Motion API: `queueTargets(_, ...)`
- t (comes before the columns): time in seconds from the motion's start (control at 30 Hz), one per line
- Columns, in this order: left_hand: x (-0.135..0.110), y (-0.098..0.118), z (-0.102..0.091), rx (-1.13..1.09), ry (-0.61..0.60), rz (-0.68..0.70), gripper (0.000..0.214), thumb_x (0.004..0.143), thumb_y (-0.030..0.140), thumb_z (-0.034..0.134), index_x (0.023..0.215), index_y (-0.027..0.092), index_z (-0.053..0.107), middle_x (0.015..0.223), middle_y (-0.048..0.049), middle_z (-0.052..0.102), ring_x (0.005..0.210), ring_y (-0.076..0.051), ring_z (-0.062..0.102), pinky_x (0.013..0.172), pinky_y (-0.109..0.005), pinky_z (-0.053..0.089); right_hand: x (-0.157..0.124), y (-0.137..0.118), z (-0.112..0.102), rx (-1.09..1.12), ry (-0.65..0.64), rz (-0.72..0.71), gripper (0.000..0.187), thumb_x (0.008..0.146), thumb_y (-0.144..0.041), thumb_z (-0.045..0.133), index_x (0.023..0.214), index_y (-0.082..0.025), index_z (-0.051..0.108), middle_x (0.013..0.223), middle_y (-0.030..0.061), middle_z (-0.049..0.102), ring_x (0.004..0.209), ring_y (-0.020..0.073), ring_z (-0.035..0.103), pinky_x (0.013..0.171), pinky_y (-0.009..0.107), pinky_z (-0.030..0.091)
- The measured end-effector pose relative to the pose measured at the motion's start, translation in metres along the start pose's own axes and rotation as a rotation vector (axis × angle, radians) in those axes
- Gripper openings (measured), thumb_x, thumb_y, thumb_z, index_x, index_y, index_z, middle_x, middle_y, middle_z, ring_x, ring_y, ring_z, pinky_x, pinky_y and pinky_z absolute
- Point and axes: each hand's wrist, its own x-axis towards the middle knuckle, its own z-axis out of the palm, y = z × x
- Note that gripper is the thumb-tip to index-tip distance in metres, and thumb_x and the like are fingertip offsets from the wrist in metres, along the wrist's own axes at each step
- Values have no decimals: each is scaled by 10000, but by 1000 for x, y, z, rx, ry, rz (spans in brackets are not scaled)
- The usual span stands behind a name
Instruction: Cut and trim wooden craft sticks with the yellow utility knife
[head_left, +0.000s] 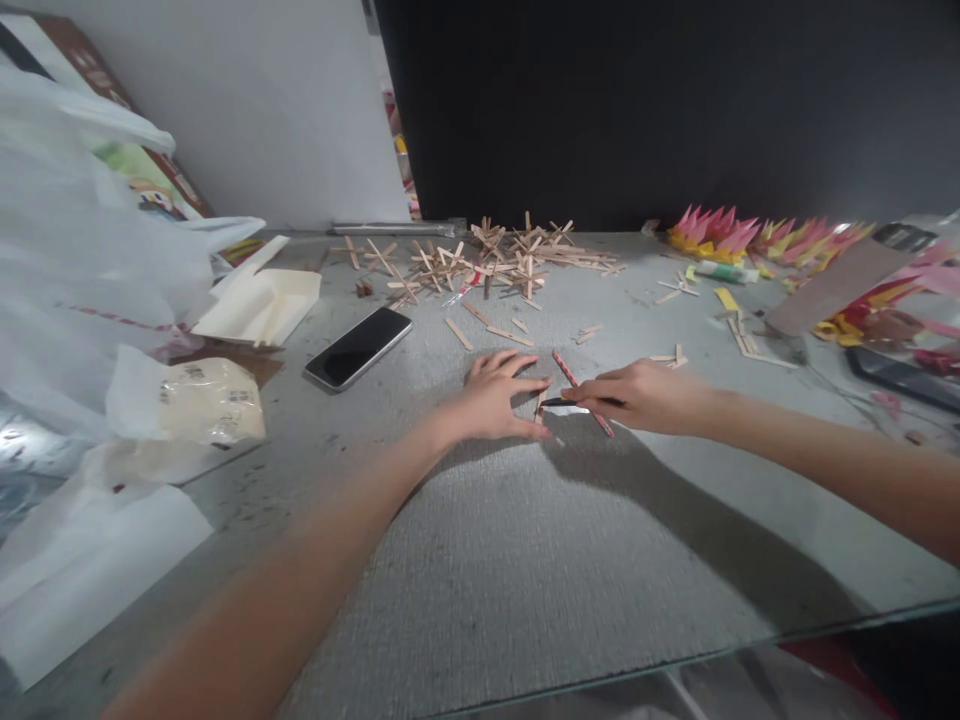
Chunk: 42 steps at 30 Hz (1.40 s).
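My left hand (pixel 497 397) lies low over the table with its fingers spread. Its thumb and forefinger hold a short flat wooden stick (pixel 539 405) down at either end. In my right hand (pixel 637 395) is a slim black pen-like tool (pixel 559 402), gripped like a pen, its tip touching the middle of the stick. Whether it is a pen or a craft knife I cannot tell. A red patterned pencil (pixel 564 368) lies slantwise on the table, partly beneath the right fingers and the tool.
Behind my hands lies a heap of wooden sticks (pixel 517 255), with loose pieces nearer. A phone (pixel 358 348) rests on the left, beside plastic bags (pixel 97 250) and a wrapped packet (pixel 214 400). Pink and yellow paper shapes (pixel 712 235) and a glue stick (pixel 724 272) are at the right.
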Motion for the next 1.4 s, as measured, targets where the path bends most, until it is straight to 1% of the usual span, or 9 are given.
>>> queueTargets(0.2, 1, -3, 3, -10, 28, 22, 870, 741, 819, 699, 1477, 364, 606, 1708, -39, 327, 1578, -418, 175, 1262, -619, 119, -2, 0, -1, -13, -16, -16, 355, 1089, -268, 445, 1330, -277, 704, 897, -1, 822, 645, 141, 711, 605, 252, 405)
queueTargets(0.43, 0, -1, 1, -5, 17, 15, 873, 749, 813, 699, 1488, 360, 595, 1716, -47, 311, 1585, -408, 162, 1255, -625, 137, 0, 1, -2, -35, -9, -21, 347, 1085, -281, 452, 1307, -275, 719, 928, 11, 825, 627, 137, 700, 588, 256, 390)
queueTargets(0.7, 2, -4, 4, -4, 26, 24, 874, 750, 838, 676, 1488, 376, 590, 1714, -40, 317, 1584, -404, 170, 1255, -625, 130, -1, 3, -1, -64, -7, -70, 355, 1087, -262, 434, 1328, -264, 696, 973, 24, 820, 632, 129, 690, 576, 265, 365)
queueTargets(0.77, 2, -4, 4, -16, 24, 24, 879, 746, 850, 668, 1486, 383, 591, 1716, -38, 313, 1584, -406, 163, 1254, -630, 123, -2, 3, -2, -97, -10, -90, 358, 1090, -262, 425, 1335, -260, 685, 961, 31, 814, 616, 124, 673, 567, 266, 349)
queueTargets(0.9, 1, -3, 3, -50, 21, 21, 869, 734, 836, 696, 1477, 394, 602, 1717, -29, 311, 1581, -423, 152, 1256, -631, 106, -4, 3, -3, -228, -28, -147, 371, 1093, -270, 410, 1379, -247, 644, 860, 34, 774, 549, 115, 597, 537, 274, 285)
queueTargets(1.03, 1, -3, 2, -54, 20, 20, 860, 747, 832, 688, 1481, 390, 598, 1717, -31, 310, 1578, -427, 159, 1253, -634, 102, -8, 5, -1, -341, -42, -205, 385, 1074, -225, 416, 1403, -224, 615, 820, 38, 735, 513, 111, 523, 532, 285, 224)
queueTargets(1.2, 0, -2, 0, -47, 6, 14, 869, 747, 832, 687, 1489, 391, 588, 1722, -29, 297, 1581, -426, 149, 1252, -629, 98, -8, 7, 1, -318, -17, -162, 375, 1098, -291, 413, 1418, -251, 604, 833, 28, 742, 519, 105, 524, 540, 284, 221)
queueTargets(1.4, 0, -2, 2, -17, 12, 15, 866, 758, 831, 672, 1492, 379, 586, 1719, -36, 305, 1583, -416, 158, 1253, -629, 115, -8, 7, 0, -280, -12, -149, 377, 1103, -301, 401, 1411, -266, 616, 819, 11, 741, 522, 106, 540, 535, 289, 240)
